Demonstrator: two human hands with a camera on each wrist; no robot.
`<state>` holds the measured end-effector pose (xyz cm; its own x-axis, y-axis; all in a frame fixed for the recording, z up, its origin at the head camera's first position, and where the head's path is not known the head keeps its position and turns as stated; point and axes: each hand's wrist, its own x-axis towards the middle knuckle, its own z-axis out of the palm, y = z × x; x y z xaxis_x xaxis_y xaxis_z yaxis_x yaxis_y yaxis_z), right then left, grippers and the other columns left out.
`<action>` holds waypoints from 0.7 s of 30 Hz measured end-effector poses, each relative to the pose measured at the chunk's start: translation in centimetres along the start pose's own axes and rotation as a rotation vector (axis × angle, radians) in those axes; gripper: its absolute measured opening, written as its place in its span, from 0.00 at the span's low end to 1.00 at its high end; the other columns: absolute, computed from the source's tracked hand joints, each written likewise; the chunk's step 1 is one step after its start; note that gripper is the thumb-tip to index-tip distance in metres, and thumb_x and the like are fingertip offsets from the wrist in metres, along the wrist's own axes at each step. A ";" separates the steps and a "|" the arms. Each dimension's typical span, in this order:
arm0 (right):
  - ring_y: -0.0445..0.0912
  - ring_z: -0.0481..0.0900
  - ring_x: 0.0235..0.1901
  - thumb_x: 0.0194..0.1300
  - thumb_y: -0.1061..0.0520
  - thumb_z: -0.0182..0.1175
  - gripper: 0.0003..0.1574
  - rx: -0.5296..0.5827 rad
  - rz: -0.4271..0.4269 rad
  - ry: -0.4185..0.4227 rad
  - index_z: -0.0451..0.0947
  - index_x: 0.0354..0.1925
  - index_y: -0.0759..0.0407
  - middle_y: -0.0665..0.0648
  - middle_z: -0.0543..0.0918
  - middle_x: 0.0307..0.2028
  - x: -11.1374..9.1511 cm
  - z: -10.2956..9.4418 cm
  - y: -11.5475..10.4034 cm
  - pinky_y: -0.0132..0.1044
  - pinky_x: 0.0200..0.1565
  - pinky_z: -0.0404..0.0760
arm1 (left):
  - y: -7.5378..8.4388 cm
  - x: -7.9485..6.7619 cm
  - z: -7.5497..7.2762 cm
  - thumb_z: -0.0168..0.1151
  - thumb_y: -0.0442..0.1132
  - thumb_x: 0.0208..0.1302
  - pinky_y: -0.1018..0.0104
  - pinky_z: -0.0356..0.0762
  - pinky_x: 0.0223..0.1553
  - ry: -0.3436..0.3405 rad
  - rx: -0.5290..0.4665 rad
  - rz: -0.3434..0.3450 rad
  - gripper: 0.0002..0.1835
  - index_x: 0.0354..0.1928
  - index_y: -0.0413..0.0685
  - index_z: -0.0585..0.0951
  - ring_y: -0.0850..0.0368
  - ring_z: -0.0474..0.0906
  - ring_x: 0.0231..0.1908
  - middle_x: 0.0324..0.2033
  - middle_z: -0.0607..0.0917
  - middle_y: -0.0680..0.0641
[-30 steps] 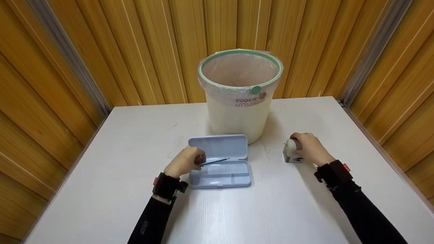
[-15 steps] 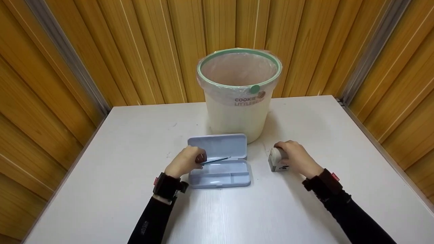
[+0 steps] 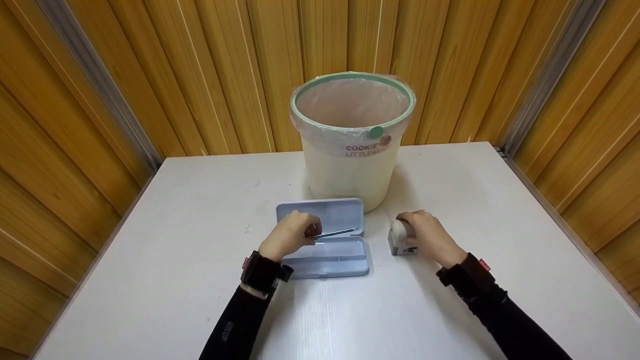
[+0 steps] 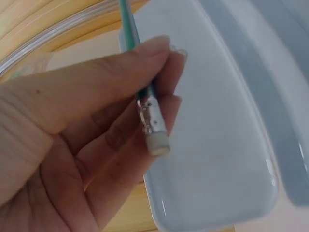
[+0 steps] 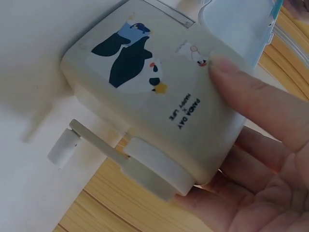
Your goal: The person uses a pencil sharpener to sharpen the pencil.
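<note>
My left hand (image 3: 290,234) pinches a teal pencil (image 3: 338,233) between thumb and fingers, over the opened blue pencil case (image 3: 352,248). In the left wrist view, the pencil's metal band and pale eraser (image 4: 158,144) stick out toward the camera, and its other end points away. To the right, my right hand (image 3: 434,237) grips a cream crank pencil sharpener (image 3: 398,235), thumb on one face and fingers behind. The right wrist view gives its panda print and side crank (image 5: 99,145). Whether the sharpener touches the table cannot be told. Pencil tip and sharpener are apart.
Behind the case stands a cream bin (image 3: 345,175) with a green rim and a clear liner. The white table (image 3: 210,215) is enclosed by wood-look panels (image 3: 225,75) at the back and sides.
My right hand has brought the sharpener leftward and nearer, toward the pencil case. The left hand has shifted right and slightly up with the pencil.
</note>
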<state>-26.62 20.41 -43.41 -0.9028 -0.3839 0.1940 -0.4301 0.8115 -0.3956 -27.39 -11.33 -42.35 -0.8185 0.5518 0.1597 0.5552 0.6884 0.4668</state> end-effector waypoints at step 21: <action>0.63 0.81 0.46 0.46 0.71 0.73 0.28 0.014 0.006 -0.020 0.79 0.48 0.72 0.68 0.85 0.44 0.2 0.6 -1.5 0.57 0.52 0.79 | 3.5 2.8 2.9 0.73 0.28 0.50 0.69 0.81 0.39 -0.082 0.045 0.009 0.10 0.36 0.42 0.86 0.56 0.85 0.35 0.32 0.89 0.48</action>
<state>-26.13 18.90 -43.34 -0.9053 -0.3877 0.1735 -0.4243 0.8078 -0.4092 -27.32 -5.96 -42.77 -0.7999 0.5933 0.0907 0.5697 0.7031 0.4255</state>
